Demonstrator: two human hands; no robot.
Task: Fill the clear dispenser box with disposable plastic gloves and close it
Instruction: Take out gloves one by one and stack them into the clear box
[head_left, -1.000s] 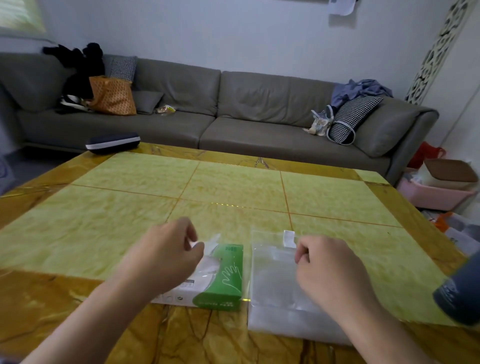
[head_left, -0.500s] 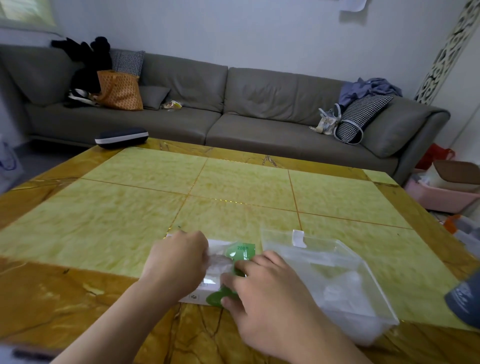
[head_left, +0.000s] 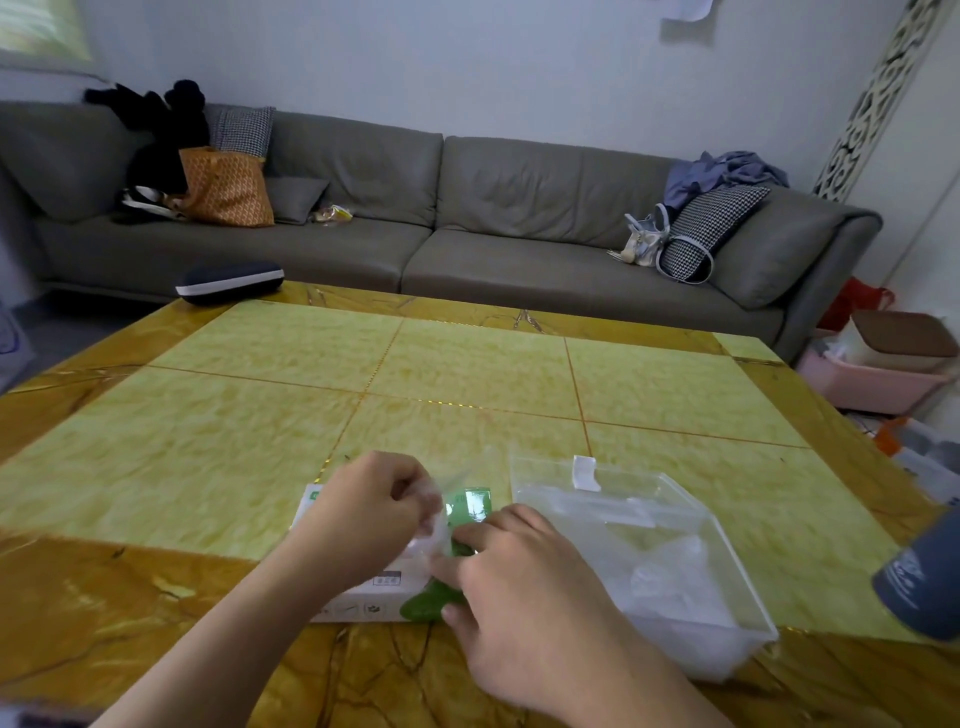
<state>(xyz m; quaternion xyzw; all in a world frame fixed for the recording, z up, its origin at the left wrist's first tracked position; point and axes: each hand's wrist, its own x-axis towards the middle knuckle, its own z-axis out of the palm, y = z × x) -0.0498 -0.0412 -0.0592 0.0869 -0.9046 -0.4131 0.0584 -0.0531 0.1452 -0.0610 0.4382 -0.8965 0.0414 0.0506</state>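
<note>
A green and white carton of disposable gloves lies on the table near its front edge. My left hand pinches thin clear plastic gloves above the carton's top. My right hand rests on the carton's green end, fingers curled round it. Right of the carton stands the clear dispenser box, open at the top, with some crumpled clear plastic inside and a white tab on its far wall.
The yellow tiled table stretches away in front of me. A dark case lies at its far left corner. A grey cylinder stands at the right edge. Behind are a grey sofa and, at right, pink bins.
The clear box's lid has come off or open. My right hand moved left from the box onto the carton. My left hand now pinches gloves at the carton's top.
</note>
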